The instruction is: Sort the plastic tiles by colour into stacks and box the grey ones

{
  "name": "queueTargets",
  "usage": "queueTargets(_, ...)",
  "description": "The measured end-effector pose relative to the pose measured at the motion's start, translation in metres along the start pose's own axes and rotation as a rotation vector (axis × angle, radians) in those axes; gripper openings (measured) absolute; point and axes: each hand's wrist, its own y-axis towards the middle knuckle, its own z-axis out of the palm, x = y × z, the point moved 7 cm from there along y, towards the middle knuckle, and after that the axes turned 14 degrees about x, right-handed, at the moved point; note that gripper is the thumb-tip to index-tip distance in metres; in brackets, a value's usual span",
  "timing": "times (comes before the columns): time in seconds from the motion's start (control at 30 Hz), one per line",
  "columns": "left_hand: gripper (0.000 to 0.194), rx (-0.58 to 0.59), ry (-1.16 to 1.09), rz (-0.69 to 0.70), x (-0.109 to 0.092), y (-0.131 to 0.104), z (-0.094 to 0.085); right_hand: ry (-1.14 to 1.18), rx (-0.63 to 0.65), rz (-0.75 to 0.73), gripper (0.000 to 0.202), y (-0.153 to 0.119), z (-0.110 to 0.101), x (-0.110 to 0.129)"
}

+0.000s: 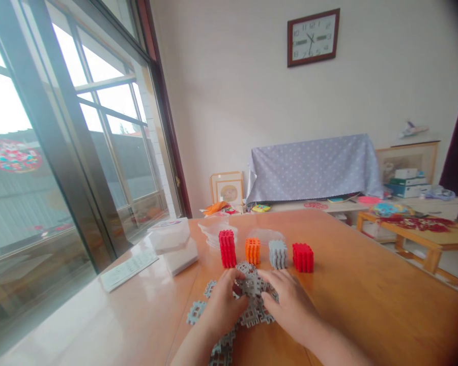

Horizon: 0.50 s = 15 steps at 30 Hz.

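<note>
Both of my hands are over a loose pile of grey interlocking plastic pieces (253, 285), flat squares with notched edges and window-like holes. My left hand (226, 301) curls its fingers and thumb around pieces on the pile's left side. From the right, my right hand (288, 299) bends its fingers and thumb over pieces there. Exactly which pieces each hand grips is partly hidden by the fingers. Behind the pile stand neat stacks of like pieces: a tall red stack (227, 249), an orange stack (253, 251), a grey stack (278, 254) and a wider red stack (303, 257).
On the wooden table (366, 290), a white box (180, 256) and a printed sheet (129, 271) lie at left. Clear plastic bags (217, 230) sit behind the stacks. Further back are a cloth-covered object (313, 170) and a low wooden table (438, 239). Windows line the left side.
</note>
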Motion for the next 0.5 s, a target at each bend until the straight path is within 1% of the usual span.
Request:
queueTargets(0.1, 0.046, 0.006, -0.019, 0.019, -0.006, -0.001, 0.0, 0.019, 0.033, -0.012, 0.056, 0.001, 0.001, 0.003)
queueTargets(0.23, 0.05, 0.02, -0.025, 0.037, -0.014, -0.003, 0.0, 0.063, 0.057, 0.012, 0.059, 0.003, 0.003, 0.001)
queueTargets(0.33, 0.05, 0.046, -0.044, 0.055, -0.02, -0.004, 0.003, 0.092, 0.05, 0.028, 0.061, 0.003, 0.002, -0.002)
queueTargets(0.4, 0.05, 0.053, -0.045, 0.064, -0.024, -0.005, 0.004, 0.114, 0.037, 0.022, 0.059, 0.001, -0.001, -0.002)
queueTargets(0.5, 0.051, 0.05, -0.01, 0.075, -0.029, -0.006, 0.006, 0.136, 0.043, 0.008, 0.051, -0.002, -0.008, -0.001)
